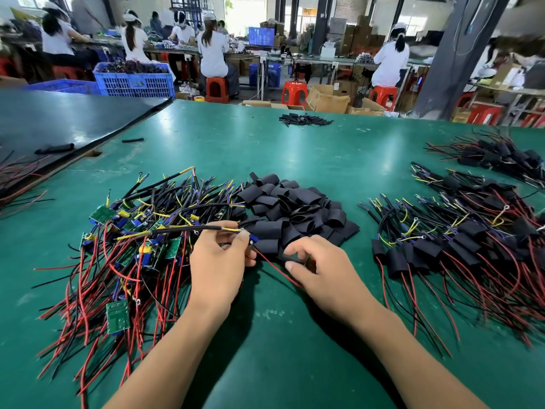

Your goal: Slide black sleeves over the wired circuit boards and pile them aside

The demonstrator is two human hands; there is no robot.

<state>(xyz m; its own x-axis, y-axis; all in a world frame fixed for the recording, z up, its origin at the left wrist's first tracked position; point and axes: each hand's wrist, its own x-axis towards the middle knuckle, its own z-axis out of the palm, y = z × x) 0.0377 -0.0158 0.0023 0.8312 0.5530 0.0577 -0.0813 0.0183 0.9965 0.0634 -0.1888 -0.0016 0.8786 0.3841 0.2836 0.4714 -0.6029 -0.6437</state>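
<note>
Pinches a wired circuit board (252, 239) in the left hand (218, 261) and a black sleeve (294, 257) in the right hand (320, 274), beside the sleeve heap (295, 206) on the bench (295, 149), risking the red wire (274, 268) snagging at the flattened mouth.

a large factory hall. a green table (295, 149) fills the foreground, a dark board (59, 119) lying on its left part. beyond, workers (213, 51) in white sit on red stools (217, 90) at long benches (309, 59). blue crates (135, 84) and cardboard boxes (328, 99) stand near them. a grey pillar (460, 60) rises at right. daylight shows through far windows (244, 10).
</note>
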